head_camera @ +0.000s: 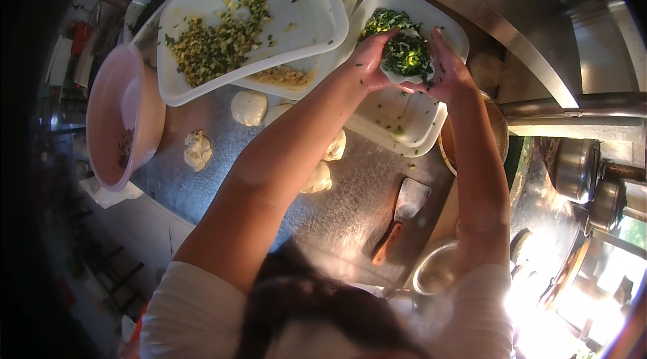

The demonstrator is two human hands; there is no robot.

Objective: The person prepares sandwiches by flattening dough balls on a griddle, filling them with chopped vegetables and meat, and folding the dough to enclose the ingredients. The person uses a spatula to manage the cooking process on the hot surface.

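Observation:
A round of dough heaped with chopped greens (407, 55) is cupped between my left hand (375, 63) and my right hand (452, 68). Bits of green cling to both hands. They hold it over a white plastic tub (424, 134) with more chopped greens (386, 20) at its far end. Left of my forearm, several pieces of dough lie on the metal worktop (333, 222), among them a smooth ball (249, 107) and a pleated one (197, 150). A scraper with a wooden handle (388, 242) lies nearer to me.
A tilted white tray (303, 5) of yellow and green filling stands at the back left, above a tray of crumbly tan filling (285, 77). A pink basin (151, 116) sits at the left edge. Metal pots (576, 169) stand at the right; a round bowl (498, 126) is beneath my right forearm.

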